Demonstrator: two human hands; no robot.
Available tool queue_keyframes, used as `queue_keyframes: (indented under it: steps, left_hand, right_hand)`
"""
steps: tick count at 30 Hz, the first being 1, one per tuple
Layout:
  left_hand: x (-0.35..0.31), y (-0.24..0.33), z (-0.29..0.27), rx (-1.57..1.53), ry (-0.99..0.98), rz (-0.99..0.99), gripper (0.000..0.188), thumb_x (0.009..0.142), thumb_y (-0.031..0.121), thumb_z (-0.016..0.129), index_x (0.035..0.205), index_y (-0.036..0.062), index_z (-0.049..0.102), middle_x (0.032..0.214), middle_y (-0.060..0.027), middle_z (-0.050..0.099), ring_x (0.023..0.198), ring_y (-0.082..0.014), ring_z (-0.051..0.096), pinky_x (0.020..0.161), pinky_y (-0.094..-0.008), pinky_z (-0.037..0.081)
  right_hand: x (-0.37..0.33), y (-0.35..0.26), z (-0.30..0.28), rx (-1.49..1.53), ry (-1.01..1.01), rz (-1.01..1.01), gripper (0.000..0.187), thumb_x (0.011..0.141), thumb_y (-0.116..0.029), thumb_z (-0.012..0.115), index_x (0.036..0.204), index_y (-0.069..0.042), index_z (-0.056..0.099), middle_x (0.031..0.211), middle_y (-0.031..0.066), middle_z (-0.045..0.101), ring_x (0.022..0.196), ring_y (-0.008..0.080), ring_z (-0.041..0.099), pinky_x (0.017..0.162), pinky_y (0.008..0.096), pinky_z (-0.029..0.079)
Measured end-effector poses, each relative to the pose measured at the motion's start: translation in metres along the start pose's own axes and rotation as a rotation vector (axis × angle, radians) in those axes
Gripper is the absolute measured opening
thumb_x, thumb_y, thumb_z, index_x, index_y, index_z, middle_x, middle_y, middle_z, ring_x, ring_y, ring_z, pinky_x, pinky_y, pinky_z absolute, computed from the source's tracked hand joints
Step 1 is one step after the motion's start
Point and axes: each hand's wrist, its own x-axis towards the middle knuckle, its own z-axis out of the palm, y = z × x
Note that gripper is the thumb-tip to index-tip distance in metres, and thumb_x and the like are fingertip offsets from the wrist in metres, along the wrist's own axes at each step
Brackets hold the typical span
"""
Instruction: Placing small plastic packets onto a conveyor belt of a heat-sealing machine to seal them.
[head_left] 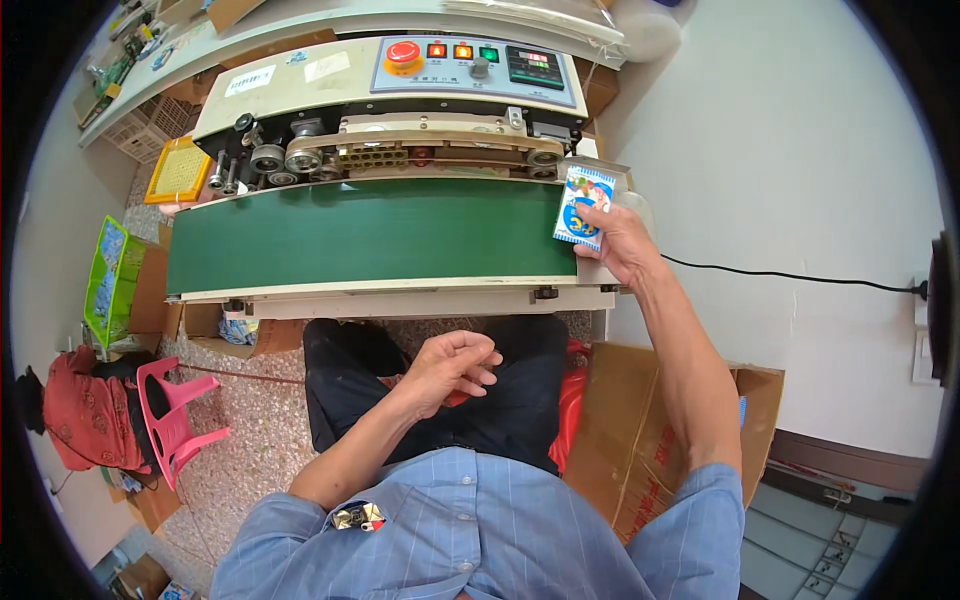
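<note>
My right hand point(622, 240) grips a small white and blue printed packet point(583, 207) at the right end of a sealing machine's green conveyor belt point(380, 235). The thumb lies across the packet's front; the fingers behind it are mostly hidden. The packet's upper edge is beside the right end of the machine's sealing band point(430, 145). Over my lap, my left hand point(452, 372) holds nothing visible, its fingers loosely curled and apart.
Above the belt, the machine's control panel point(475, 72) carries a red knob and lit buttons. An open cardboard box point(640, 430) stands by my right side. To the left are a pink stool point(175, 420), a green basket point(108, 280) and a person in red point(90, 410). A black cable point(790, 274) runs to the right wall.
</note>
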Motion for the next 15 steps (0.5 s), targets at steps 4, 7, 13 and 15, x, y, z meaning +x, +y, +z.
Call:
queue_keyframes:
  steps: [4, 7, 13, 15]
  left_hand:
    - [0.007, 0.005, -0.003, -0.002, -0.024, -0.007, 0.025, 0.099, 0.023, 0.062, 0.111, 0.0011, 0.063, 0.105, -0.0109, 0.070, 0.080, -0.0141, 0.071, 0.064, -0.0250, 0.061]
    - [0.012, 0.008, -0.008, 0.012, -0.025, -0.012, 0.026, 0.099, 0.023, 0.062, 0.112, 0.0011, 0.063, 0.105, -0.0113, 0.070, 0.080, -0.0142, 0.071, 0.064, -0.0250, 0.061]
    - [0.010, 0.005, -0.017, -0.008, 0.005, -0.015, 0.026, 0.099, 0.023, 0.062, 0.112, 0.0012, 0.063, 0.105, -0.0116, 0.070, 0.079, -0.0142, 0.071, 0.064, -0.0254, 0.061]
    - [0.007, 0.001, -0.018, -0.016, 0.015, -0.008, 0.025, 0.099, 0.023, 0.063, 0.111, 0.0018, 0.063, 0.105, -0.0112, 0.070, 0.079, -0.0139, 0.071, 0.063, -0.0249, 0.060]
  right_hand:
    - [0.018, 0.003, 0.011, 0.045, -0.043, 0.024, 0.030, 0.093, -0.020, 0.069, 0.117, -0.004, 0.061, 0.102, 0.0029, 0.070, 0.086, 0.0125, 0.071, 0.065, 0.0271, 0.061]
    - [0.028, 0.001, 0.021, 0.043, -0.073, 0.029, 0.031, 0.093, -0.021, 0.070, 0.117, -0.003, 0.061, 0.104, 0.0038, 0.070, 0.089, 0.0136, 0.070, 0.068, 0.0292, 0.062]
    - [0.042, 0.006, 0.066, 0.078, -0.128, 0.077, 0.035, 0.093, -0.022, 0.069, 0.120, -0.001, 0.060, 0.109, 0.0076, 0.068, 0.096, 0.0177, 0.069, 0.077, 0.0340, 0.062]
    - [0.036, 0.012, 0.090, 0.161, -0.153, 0.055, 0.035, 0.096, -0.023, 0.065, 0.121, 0.000, 0.058, 0.110, 0.0088, 0.066, 0.098, 0.0190, 0.068, 0.078, 0.0372, 0.062]
